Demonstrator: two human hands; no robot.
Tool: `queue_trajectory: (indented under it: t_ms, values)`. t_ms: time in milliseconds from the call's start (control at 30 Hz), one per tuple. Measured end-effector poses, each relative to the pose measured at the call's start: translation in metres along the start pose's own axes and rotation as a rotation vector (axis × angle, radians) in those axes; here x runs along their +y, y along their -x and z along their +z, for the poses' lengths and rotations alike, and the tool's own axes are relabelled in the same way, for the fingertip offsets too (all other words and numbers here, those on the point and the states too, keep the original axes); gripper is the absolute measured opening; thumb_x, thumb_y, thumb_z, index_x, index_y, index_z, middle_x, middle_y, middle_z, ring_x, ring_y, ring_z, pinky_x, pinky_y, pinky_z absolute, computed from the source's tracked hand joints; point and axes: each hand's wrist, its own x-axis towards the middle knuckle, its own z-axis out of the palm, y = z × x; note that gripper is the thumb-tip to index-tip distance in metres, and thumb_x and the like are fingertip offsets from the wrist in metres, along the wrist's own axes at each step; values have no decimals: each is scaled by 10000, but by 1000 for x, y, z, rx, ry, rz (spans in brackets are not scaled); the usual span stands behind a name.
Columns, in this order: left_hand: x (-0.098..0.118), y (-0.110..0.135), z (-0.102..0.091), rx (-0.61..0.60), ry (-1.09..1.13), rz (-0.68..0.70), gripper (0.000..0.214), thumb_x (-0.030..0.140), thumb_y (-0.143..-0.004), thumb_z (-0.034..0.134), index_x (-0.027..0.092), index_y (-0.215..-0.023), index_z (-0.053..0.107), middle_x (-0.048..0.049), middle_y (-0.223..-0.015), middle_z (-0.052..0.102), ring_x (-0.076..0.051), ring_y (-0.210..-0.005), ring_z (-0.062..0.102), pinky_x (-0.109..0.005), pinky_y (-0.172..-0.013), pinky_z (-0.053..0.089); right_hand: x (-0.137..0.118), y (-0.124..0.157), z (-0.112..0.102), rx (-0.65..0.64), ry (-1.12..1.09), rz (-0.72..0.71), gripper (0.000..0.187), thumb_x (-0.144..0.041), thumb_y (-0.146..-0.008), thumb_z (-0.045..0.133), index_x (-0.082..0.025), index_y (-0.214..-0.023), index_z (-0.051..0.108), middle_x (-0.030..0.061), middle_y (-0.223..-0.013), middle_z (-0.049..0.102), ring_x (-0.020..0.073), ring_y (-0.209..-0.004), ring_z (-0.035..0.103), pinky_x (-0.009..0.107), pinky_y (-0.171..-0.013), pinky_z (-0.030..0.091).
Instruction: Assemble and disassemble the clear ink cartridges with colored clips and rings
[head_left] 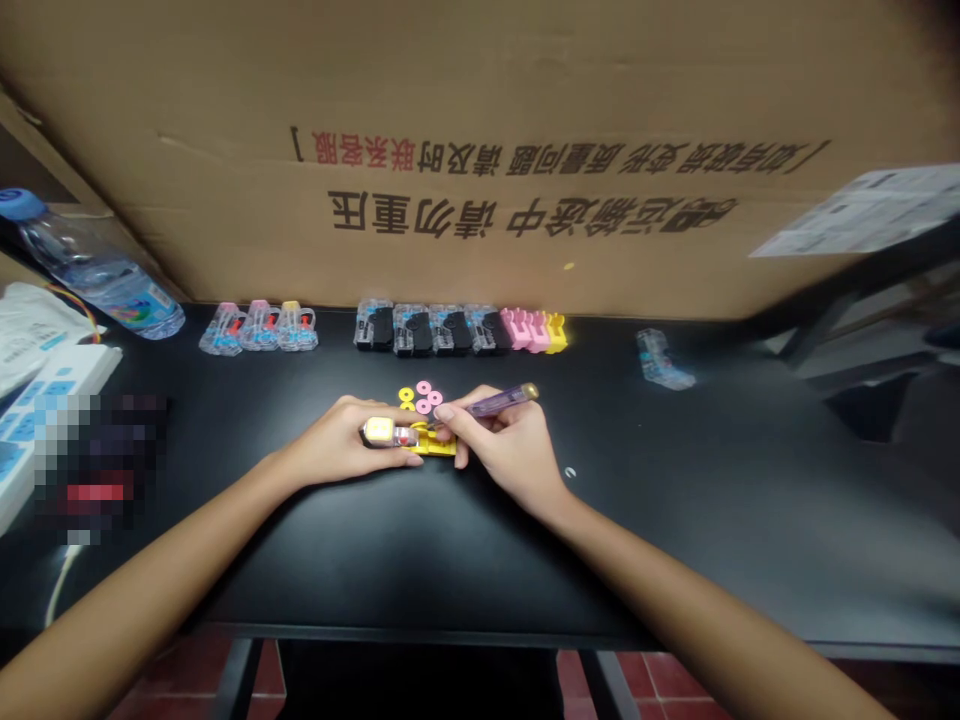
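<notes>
- Yellow plastic part (439,449) lies between the hands, near mid-table, long axis roughly left-right.
- Left hand (349,440) clamped on it, thumb on near side, finger along far side; transparent yellow-topped piece (380,431) sits at its left end, in that hand.
- Right hand (514,445) closed on purple pen-like tool (495,402), slanting down-left to the part; both hands about equally near. Tip contact: can't tell.
- Pink rings (424,401) and yellow rings (406,388) just beyond.
- Black table (337,570); far edge carries transparent cases (260,330), black-and-transparent casings (448,335), pink and yellow clips (536,334).
- Cardboard (600,80) walls off the back.
</notes>
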Motion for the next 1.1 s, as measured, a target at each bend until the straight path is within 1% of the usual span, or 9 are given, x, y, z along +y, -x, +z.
queue_trajectory:
  t_ms: [100,200,300,433,667,767,867,967,1100]
  values:
    - [0,0,1,0,-6,10,444,392,-886,883,230,-1292,813,-65,-1072,862,-202,-855,799,-290,-809,607,-1,-1,0,-9,-3,-5,523,-693,-805,848,-197,-743,694,65,-685,792,145,-427,633,303,-495,582]
    - [0,1,1,-3,-15,9,437,393,-882,886,230,-1281,817,-64,-1063,863,-199,-849,799,-283,-805,608,-2,-1,-3,-26,-7,-40,501,-676,-847,821,-199,-750,702,52,-667,774,152,-476,659,307,-544,599]
    - [-1,0,0,-1,-13,-11,435,400,-878,889,222,-1269,822,-64,-1073,864,-201,-858,808,-276,-816,615,-3,1,-8,-49,24,-80,423,-591,-910,791,-204,-763,703,23,-614,729,154,-505,665,294,-560,580]
    - [-1,0,-2,13,-16,-52,430,402,-877,889,214,-1258,824,-61,-1106,864,-211,-899,822,-271,-836,620,0,3,-12,-110,134,-162,322,-455,-966,735,-204,-767,703,0,-582,689,144,-515,639,273,-552,520]
    - [-2,0,-2,14,14,-58,417,409,-872,892,199,-1227,833,-65,-1113,863,-222,-917,830,-269,-825,624,0,3,-16,-195,274,-273,245,-371,-972,704,-208,-793,741,14,-650,729,162,-599,660,292,-610,517]
    - [-2,0,-2,12,26,-65,418,404,-866,897,196,-1223,833,-69,-1122,862,-226,-929,831,-275,-840,628,-4,3,-16,-220,300,-315,263,-364,-980,696,-221,-774,776,27,-674,755,178,-625,685,311,-637,541]
    - [-1,-1,-2,10,28,-71,413,401,-871,891,196,-1224,831,-70,-1121,862,-227,-931,832,-278,-837,632,-7,5,-13,-201,303,-286,311,-408,-976,710,-235,-734,798,34,-656,760,184,-591,680,327,-638,570]
    - [-1,0,-1,21,11,-55,404,402,-883,880,203,-1232,828,-69,-1127,861,-227,-943,833,-282,-849,634,-5,7,-8,-162,230,-185,354,-494,-952,746,-220,-736,810,41,-646,765,171,-523,663,316,-577,568]
    - [0,0,0,29,-23,-18,397,379,-896,873,209,-1251,822,-74,-1147,857,-227,-966,831,-288,-868,630,-1,10,-3,-94,164,-83,492,-582,-957,734,-205,-642,757,43,-581,729,151,-463,633,291,-529,546]
